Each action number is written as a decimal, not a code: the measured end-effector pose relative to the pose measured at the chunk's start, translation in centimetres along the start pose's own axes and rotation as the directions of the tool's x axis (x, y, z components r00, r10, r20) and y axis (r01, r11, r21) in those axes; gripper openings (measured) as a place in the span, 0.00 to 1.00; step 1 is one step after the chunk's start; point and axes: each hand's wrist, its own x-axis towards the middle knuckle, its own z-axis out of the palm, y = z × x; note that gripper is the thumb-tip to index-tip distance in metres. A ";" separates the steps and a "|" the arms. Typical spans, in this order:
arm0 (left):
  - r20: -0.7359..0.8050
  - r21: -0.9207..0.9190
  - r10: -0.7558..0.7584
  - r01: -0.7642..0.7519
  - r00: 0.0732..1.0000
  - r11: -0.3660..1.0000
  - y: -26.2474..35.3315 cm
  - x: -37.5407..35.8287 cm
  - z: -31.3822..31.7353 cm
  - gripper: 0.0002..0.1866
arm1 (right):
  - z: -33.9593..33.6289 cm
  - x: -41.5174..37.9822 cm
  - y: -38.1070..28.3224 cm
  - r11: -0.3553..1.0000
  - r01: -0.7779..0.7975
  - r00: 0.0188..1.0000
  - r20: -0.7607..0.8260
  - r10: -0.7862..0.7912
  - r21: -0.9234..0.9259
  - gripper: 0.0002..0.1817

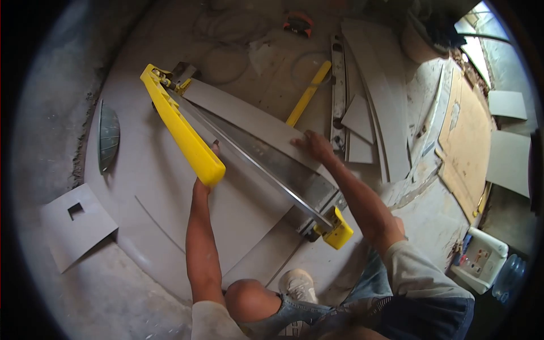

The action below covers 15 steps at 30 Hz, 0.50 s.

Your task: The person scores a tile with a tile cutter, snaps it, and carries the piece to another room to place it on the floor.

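Observation:
A tile cutter with a metal rail (266,174) and yellow end parts lies slantwise before me. Its long yellow handle (184,133) is raised at the far left. My left hand (216,148) is at the near end of the handle, gripping from beneath; a thumb shows at its right edge and the other fingers are hidden. Along the far side of the rail lies a long pale tile strip (243,111) on the cutter bed. My right hand (315,146) holds the strip's edge near its right end, fingers bent. A large pale tile (249,215) lies under the cutter.
A spirit level (338,85) and long tile offcuts (379,90) lie at the back right. A tile with a square cutout (79,226) and a dark curved dish (107,137) are at left. A white container (481,260) and a plastic bottle (509,277) stand at right.

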 end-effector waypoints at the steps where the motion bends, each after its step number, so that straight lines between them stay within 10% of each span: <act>1: 0.083 -0.337 -0.092 0.115 0.992 0.935 2.2 -2.6 0.2 0.34 | -0.4 0.2 0.1 1.000 -0.007 0.997 0.073 0.005 0.025 0.44; 4: 0.124 -0.885 -0.187 0.194 0.974 0.423 12.4 -10.8 1.7 0.34 | -0.1 1.0 0.9 0.999 0.028 0.997 0.066 -0.029 0.018 0.45; 7: 0.030 -0.985 0.206 -0.006 0.978 0.173 19.7 -16.6 2.8 0.35 | -0.2 0.8 1.2 0.998 0.040 0.998 0.050 -0.043 0.054 0.46; 11: -0.104 -0.994 0.110 -0.100 0.988 -0.039 24.7 -17.0 4.9 0.22 | 0.3 -0.3 1.2 0.997 0.032 0.999 -0.032 -0.030 0.063 0.44; 15: -0.250 -0.963 0.152 -0.262 0.956 0.065 25.9 -17.6 4.7 0.22 | -1.7 -4.9 2.1 0.998 -0.049 0.997 -0.055 0.050 0.025 0.39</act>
